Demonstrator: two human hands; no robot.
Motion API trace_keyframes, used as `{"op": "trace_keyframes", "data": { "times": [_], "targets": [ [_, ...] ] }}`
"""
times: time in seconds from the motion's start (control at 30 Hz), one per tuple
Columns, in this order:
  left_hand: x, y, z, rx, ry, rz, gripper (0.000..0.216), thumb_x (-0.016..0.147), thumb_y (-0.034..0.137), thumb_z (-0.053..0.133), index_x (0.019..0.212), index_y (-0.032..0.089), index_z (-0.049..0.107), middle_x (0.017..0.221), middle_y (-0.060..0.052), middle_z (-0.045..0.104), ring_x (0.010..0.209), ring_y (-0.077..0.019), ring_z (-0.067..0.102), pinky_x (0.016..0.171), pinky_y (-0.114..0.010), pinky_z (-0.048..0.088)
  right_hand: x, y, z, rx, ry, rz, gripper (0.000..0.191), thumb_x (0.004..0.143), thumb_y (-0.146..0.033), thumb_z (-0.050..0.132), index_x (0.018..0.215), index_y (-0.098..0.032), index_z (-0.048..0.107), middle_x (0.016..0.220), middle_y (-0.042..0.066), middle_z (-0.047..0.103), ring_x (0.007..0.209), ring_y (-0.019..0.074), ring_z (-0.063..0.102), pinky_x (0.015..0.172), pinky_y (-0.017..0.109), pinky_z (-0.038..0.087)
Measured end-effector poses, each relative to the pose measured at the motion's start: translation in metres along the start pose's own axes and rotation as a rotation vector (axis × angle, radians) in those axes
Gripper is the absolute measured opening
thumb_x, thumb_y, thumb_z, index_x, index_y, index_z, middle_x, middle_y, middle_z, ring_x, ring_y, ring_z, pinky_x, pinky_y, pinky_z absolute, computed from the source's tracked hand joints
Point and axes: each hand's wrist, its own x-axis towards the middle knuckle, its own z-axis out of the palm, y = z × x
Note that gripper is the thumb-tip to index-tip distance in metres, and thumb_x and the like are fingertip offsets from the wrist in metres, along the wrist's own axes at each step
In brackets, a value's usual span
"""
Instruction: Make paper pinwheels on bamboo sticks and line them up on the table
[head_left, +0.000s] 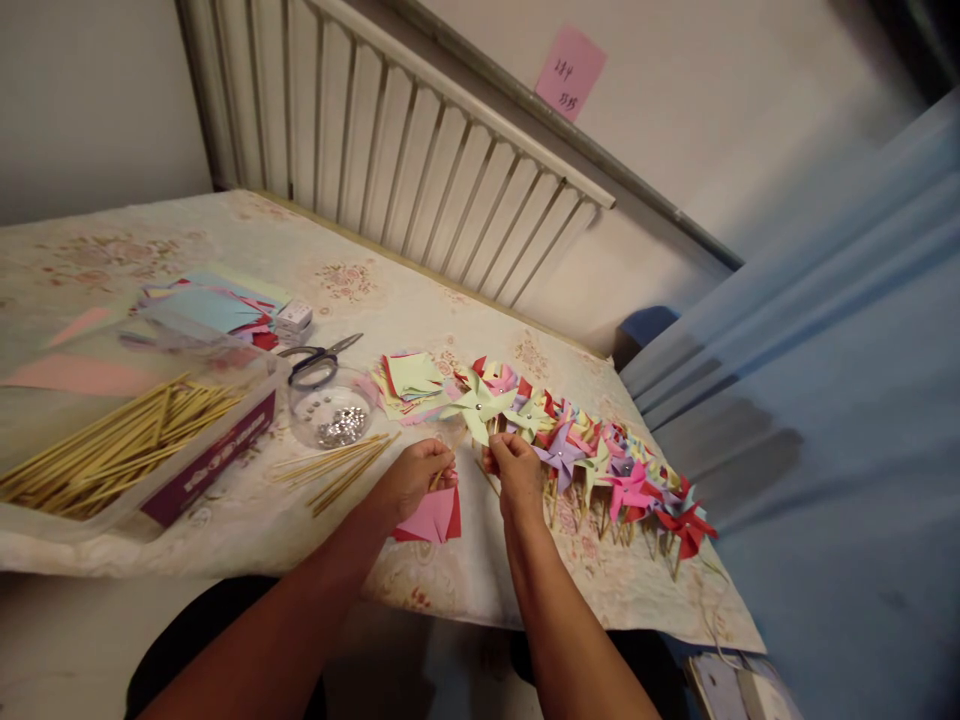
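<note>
My left hand (pixel 425 476) is pinched closed above a small stack of pink and red paper squares (pixel 429 518); what its fingers hold is too small to make out. My right hand (pixel 517 470) pinches right beneath a pale green pinwheel (pixel 480 406), seemingly on its stick, which the fingers mostly hide. Beyond and to the right, finished pinwheels (pixel 630 487) in many colours lie in a dense row on their sticks. Left of my hands are loose wooden sticks (pixel 349 470) and a round clear dish (pixel 332 410) with small silvery fasteners.
A clear plastic box (pixel 262 400) of wooden sticks (pixel 142 440) stands at left. Scissors (pixel 319 362), a small white box (pixel 293 318) and cut paper (pixel 202 305) lie behind it. Cut squares (pixel 412 378) are stacked mid-table. A radiator (pixel 420 150) lines the wall; a blue curtain (pixel 817 330) hangs at right.
</note>
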Motion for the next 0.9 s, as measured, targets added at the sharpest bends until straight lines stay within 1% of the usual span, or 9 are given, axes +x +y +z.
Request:
{"op": "trace_keyframes", "data": {
  "times": [0.23, 0.53, 0.63, 0.73, 0.9],
  "targets": [
    [0.004, -0.005, -0.001, -0.019, -0.032, 0.014, 0.031, 0.065, 0.033, 0.081, 0.074, 0.016, 0.057, 0.068, 0.002, 0.061, 0.061, -0.0104, 0.059, 0.073, -0.029, 0.05, -0.005, 0.005, 0.013, -0.014, -0.046, 0.052, 0.023, 0.063, -0.04, 0.068, 0.063, -0.019, 0.06, 0.054, -0.004, 0.058, 0.048, 0.0105, 0.05, 0.049, 0.023, 0.04],
    [0.0, -0.004, 0.001, -0.032, -0.062, 0.001, 0.034, 0.063, 0.034, 0.082, 0.074, 0.016, 0.056, 0.066, 0.002, 0.06, 0.062, -0.0108, 0.058, 0.071, -0.029, 0.048, -0.009, 0.008, 0.022, -0.017, -0.101, 0.03, 0.018, 0.063, -0.035, 0.066, 0.063, -0.019, 0.059, 0.051, -0.006, 0.054, 0.047, 0.0096, 0.046, 0.049, 0.023, 0.037],
    [0.0, -0.004, 0.001, -0.026, -0.068, 0.011, 0.034, 0.062, 0.035, 0.081, 0.073, 0.016, 0.055, 0.064, 0.003, 0.058, 0.06, -0.01, 0.056, 0.07, -0.029, 0.047, -0.01, 0.008, 0.023, -0.011, -0.106, 0.028, 0.02, 0.063, -0.037, 0.067, 0.061, -0.019, 0.057, 0.052, -0.006, 0.053, 0.046, 0.0092, 0.046, 0.048, 0.023, 0.036],
    [0.001, -0.005, 0.001, -0.028, -0.088, 0.02, 0.034, 0.063, 0.035, 0.08, 0.073, 0.016, 0.054, 0.065, 0.002, 0.059, 0.06, -0.0098, 0.056, 0.068, -0.028, 0.046, -0.012, 0.007, 0.024, -0.014, -0.118, 0.018, 0.021, 0.064, -0.038, 0.066, 0.061, -0.019, 0.058, 0.052, -0.006, 0.053, 0.046, 0.009, 0.045, 0.048, 0.023, 0.036],
    [0.0, -0.006, 0.001, -0.01, -0.088, 0.013, 0.032, 0.062, 0.032, 0.079, 0.071, 0.016, 0.052, 0.064, 0.003, 0.057, 0.06, -0.0098, 0.055, 0.069, -0.028, 0.045, -0.013, 0.005, 0.025, -0.046, -0.144, 0.004, 0.022, 0.067, -0.038, 0.064, 0.059, -0.019, 0.056, 0.05, -0.006, 0.052, 0.046, 0.0091, 0.044, 0.048, 0.023, 0.036]
  ]
}}
